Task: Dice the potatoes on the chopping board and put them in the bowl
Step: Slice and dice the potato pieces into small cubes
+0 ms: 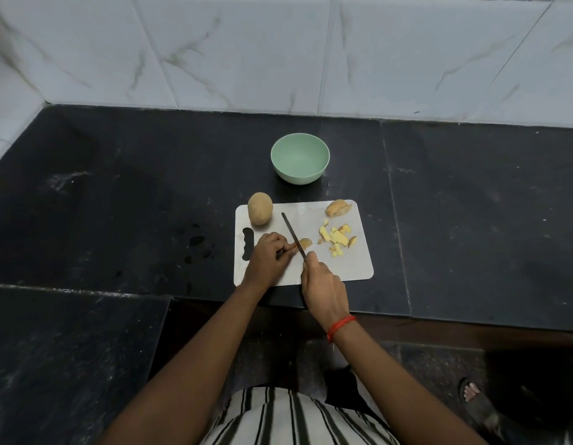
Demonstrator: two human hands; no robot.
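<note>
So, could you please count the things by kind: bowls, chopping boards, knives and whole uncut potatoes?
Bowl: 1
Chopping board: 1
Knife: 1
Whole potato: 1
Total: 4

Matt bowl (pixel 300 157), glossy stone counter (pixel 150 187)

Your white chopping board (pixel 343 268) carries a whole potato (pixel 260 208) far left, wedges (pixel 338 208) far right, diced pieces (pixel 338 237) mid-right. Your green bowl (pixel 300 157) stands upright just beyond it.
</note>
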